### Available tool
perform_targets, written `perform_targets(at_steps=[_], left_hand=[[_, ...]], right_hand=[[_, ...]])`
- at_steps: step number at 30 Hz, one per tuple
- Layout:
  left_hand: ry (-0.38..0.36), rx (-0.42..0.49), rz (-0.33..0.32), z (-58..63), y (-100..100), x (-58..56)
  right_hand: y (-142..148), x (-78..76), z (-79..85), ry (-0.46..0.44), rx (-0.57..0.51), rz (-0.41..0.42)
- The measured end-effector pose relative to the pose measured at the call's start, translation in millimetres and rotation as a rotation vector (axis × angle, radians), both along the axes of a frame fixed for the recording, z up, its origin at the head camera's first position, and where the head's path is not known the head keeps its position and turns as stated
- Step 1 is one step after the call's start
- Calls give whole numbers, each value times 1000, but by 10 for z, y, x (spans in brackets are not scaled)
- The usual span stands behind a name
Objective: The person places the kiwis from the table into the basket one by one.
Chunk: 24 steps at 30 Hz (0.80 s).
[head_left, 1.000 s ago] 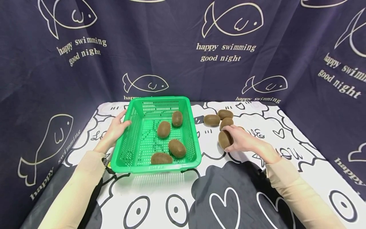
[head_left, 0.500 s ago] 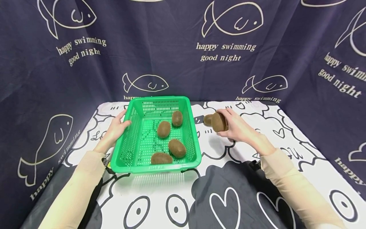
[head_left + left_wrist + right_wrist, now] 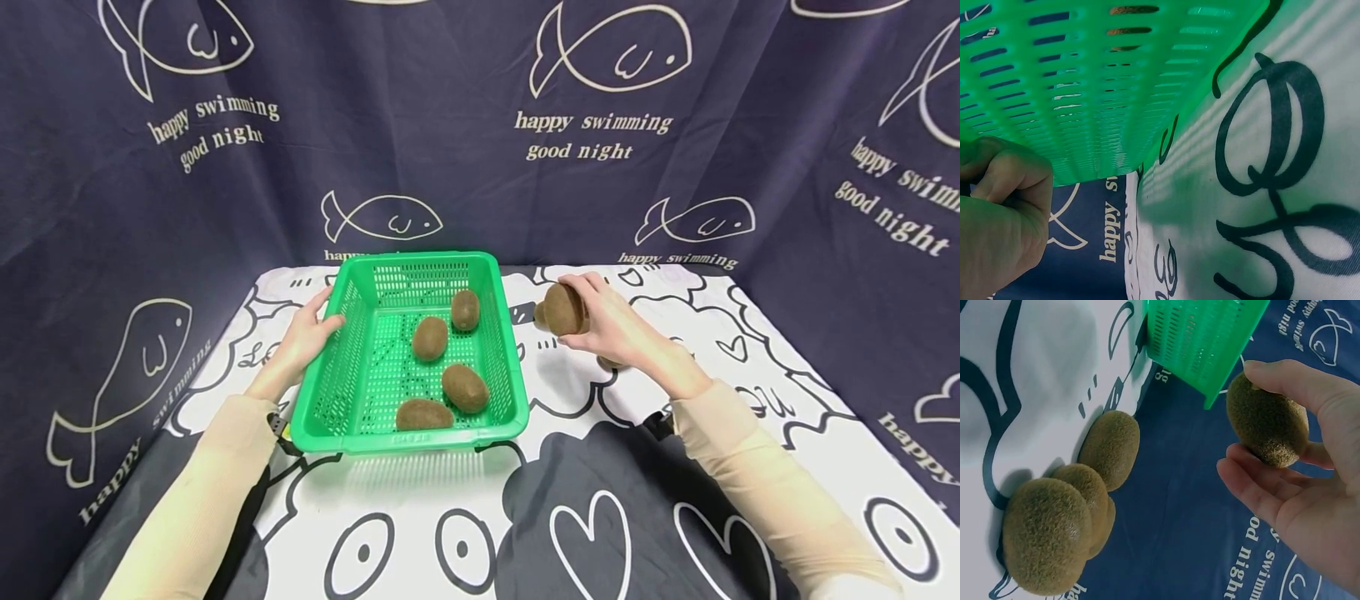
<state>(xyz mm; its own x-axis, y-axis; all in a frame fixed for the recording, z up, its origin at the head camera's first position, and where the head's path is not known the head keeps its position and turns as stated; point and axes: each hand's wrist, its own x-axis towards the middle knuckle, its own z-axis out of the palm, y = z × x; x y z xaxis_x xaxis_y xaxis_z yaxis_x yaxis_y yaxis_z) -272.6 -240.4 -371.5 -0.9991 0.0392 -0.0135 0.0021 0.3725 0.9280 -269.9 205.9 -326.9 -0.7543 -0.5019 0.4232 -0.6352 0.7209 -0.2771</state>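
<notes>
My right hand holds a brown fuzzy kiwi between thumb and fingers, raised off the table. In the right wrist view, this kiwi is apart from several others, among them a near kiwi and a farther kiwi. From the head, the hand and its fruit cover most of that group. At the left, my left hand grips the side rim of a green plastic basket. Its curled fingers show at the rim in the left wrist view. Several kiwis, one of them near the middle, lie inside.
A patterned black-and-white cloth covers the table. Behind it hangs a dark blue curtain printed with fish and words. Part of a loose kiwi shows beneath my right wrist.
My right hand has lifted a kiwi off the table and carried it up and leftward, over the other loose kiwis. The left hand and basket have stayed in place.
</notes>
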Motion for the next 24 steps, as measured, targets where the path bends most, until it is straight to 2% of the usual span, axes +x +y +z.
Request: perform_targets(at_steps=[6, 24], left_hand=[[-4, 35, -6, -14, -6, -3], [1, 8, 0, 1, -1, -4]], right_hand=[[-78, -30, 10, 18, -9, 10], [-398, -115, 65, 9, -30, 60]])
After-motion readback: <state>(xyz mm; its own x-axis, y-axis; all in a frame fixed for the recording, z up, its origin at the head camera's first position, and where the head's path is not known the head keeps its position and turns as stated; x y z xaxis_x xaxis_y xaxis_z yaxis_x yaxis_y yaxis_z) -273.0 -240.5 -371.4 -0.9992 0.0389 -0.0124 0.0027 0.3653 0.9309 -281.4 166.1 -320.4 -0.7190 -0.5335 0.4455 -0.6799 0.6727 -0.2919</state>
